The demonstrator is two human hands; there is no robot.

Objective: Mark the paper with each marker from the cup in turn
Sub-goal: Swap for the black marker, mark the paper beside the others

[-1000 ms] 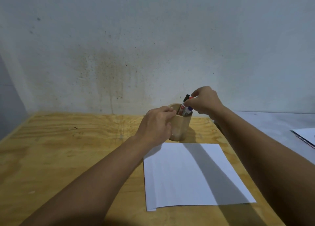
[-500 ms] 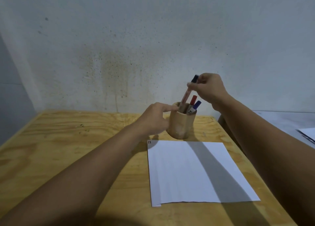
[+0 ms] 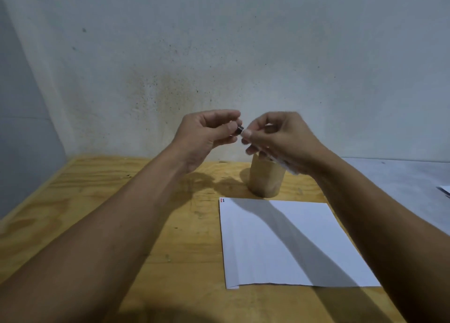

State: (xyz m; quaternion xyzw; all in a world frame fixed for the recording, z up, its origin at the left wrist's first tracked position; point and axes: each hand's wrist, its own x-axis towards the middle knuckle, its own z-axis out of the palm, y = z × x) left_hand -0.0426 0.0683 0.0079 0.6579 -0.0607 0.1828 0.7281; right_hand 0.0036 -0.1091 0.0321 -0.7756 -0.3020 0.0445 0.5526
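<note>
A wooden cup [image 3: 265, 180] stands on the plywood table [image 3: 121, 201], just beyond a white paper sheet [image 3: 292, 244]. Small red and dark marks [image 3: 222, 200] sit at the sheet's far left corner. Both hands are raised above the cup. My right hand [image 3: 280, 140] holds a marker body, whose pale barrel [image 3: 291, 170] pokes out below the palm. My left hand [image 3: 207, 135] pinches the marker's black cap [image 3: 239, 130] at its end. The cup's mouth and the other markers are hidden behind my right hand.
A stained wall rises right behind the cup. A grey surface [image 3: 401, 176] adjoins the table on the right, with a paper edge [image 3: 445, 190] at the frame's right border. Bare plywood lies to the left of the sheet.
My right hand lifted the black-capped marker out of the cup and up. My left hand left the cup and rose to grip the marker's cap.
</note>
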